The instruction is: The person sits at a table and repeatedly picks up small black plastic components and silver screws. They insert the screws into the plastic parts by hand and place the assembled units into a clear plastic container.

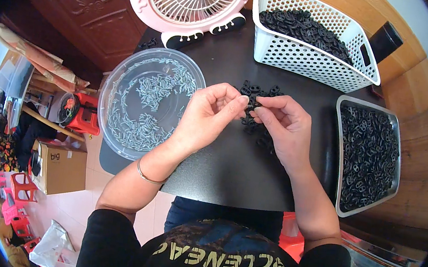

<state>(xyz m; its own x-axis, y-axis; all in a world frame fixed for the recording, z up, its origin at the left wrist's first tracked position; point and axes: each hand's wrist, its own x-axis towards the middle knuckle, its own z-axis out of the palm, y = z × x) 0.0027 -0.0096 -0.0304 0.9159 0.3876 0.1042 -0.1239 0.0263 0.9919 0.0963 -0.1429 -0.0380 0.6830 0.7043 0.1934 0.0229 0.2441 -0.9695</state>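
Note:
Above the dark table my two hands meet fingertip to fingertip. My left hand [215,107] is closed in a pinch at a small black plastic piece [252,100], which looks like a cord-lock part. Thumb and forefinger of my right hand [288,123] are pinched close beside it; what they hold is too small to make out. A tiny silvery bit shows between the fingertips. Just beyond and under the hands lies a loose pile of black two-holed cord-lock parts [275,91]. Left of my left hand stands a clear round tub [104,96] with many small silvery spring-like pieces [154,92].
A white perforated basket [304,66] of black parts stands at the back right, beside a black cylinder [385,41]. A metal tray [339,146] full of black parts lies at the right. A pink fan [139,0] stands at the back. A cardboard box [64,170] is on the floor.

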